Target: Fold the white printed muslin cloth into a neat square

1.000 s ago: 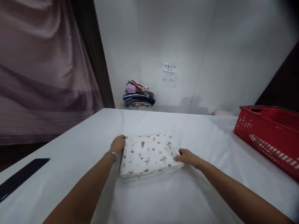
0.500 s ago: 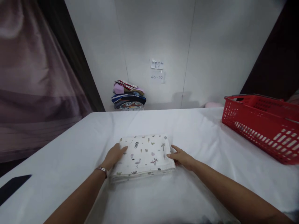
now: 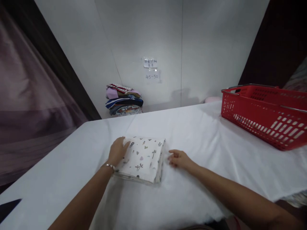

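Note:
A folded white cloth (image 3: 144, 158) printed with small plants and birds lies on the white-covered table (image 3: 203, 140). My left hand (image 3: 118, 151) rests flat on the cloth's left edge, fingers stretched out; a thin bracelet circles that wrist. My right hand (image 3: 179, 158) lies on the table just right of the cloth, a small gap away from it, fingers loosely apart and holding nothing.
A red plastic basket (image 3: 263, 111) with metal handles stands at the right. A stack of folded coloured clothes (image 3: 123, 99) sits against the back wall below a paper note (image 3: 150, 63). A dark flat object (image 3: 8, 207) lies at the near left edge. A curtain hangs on the left.
The cloth has turned and slid left under my left hand. My right hand has come off its right edge and now lies beside it. The view has swung to the right.

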The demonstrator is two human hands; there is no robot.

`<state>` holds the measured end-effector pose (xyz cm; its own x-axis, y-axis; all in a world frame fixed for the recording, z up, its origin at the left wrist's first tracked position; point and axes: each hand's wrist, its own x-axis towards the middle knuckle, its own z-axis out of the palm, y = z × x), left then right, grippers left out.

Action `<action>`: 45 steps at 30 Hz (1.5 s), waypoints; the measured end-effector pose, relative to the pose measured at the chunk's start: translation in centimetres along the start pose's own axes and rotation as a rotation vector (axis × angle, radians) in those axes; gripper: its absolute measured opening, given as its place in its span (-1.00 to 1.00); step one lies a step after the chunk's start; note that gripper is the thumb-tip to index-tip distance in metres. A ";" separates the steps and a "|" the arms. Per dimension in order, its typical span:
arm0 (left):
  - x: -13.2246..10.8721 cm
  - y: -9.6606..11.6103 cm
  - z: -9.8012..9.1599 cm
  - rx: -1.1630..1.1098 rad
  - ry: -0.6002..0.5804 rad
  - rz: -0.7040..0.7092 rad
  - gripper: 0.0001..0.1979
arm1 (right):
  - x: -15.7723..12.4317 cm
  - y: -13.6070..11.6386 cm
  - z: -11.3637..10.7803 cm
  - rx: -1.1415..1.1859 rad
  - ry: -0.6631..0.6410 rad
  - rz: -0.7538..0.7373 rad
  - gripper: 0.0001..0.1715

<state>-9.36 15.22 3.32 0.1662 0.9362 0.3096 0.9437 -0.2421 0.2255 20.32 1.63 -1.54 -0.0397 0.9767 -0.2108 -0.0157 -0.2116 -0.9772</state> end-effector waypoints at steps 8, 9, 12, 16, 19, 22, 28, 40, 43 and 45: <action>-8.1 6.8 2.3 -0.218 -0.171 0.241 -0.52 | 7.1 -1.8 -1.3 -0.600 0.202 -0.252 -0.33; -8.3 6.8 2.5 -0.217 -0.179 0.235 -0.52 | 7.6 -1.9 -0.9 -0.645 0.178 -0.265 -0.31; -8.0 6.6 2.6 -0.218 -0.212 0.208 -0.52 | 8.6 -2.2 -0.2 -0.714 0.127 -0.298 -0.33; -7.8 7.4 1.6 -0.195 -0.261 0.175 -0.52 | 9.1 -2.4 -0.2 -0.748 0.120 -0.298 -0.41; -8.5 9.4 0.3 -0.195 -0.254 0.162 -0.50 | 9.1 -2.7 -0.1 -0.782 0.101 -0.325 -0.43; -9.3 11.6 -0.3 -0.186 -0.248 0.210 -0.44 | 9.0 -2.8 0.4 -0.809 0.093 -0.359 -0.51; -9.5 13.3 0.2 -0.137 -0.314 0.156 -0.45 | 9.6 -2.6 1.2 -0.845 0.160 -0.371 -0.65; -9.8 13.2 -0.8 -0.254 -0.372 0.124 -0.55 | 10.3 -2.2 -1.4 -0.780 0.001 -0.466 -0.73; -9.5 13.4 -0.8 -0.231 -0.371 0.149 -0.54 | 10.1 -2.3 -1.4 -0.779 -0.002 -0.479 -0.74; -8.9 13.9 -0.6 -0.170 -0.339 0.147 -0.50 | 9.9 -2.4 -1.0 -0.786 0.015 -0.475 -0.74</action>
<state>2.10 3.41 4.26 0.4076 0.9125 0.0346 0.8466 -0.3918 0.3602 20.92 11.84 -1.30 -0.1902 0.9562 0.2225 0.6569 0.2924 -0.6950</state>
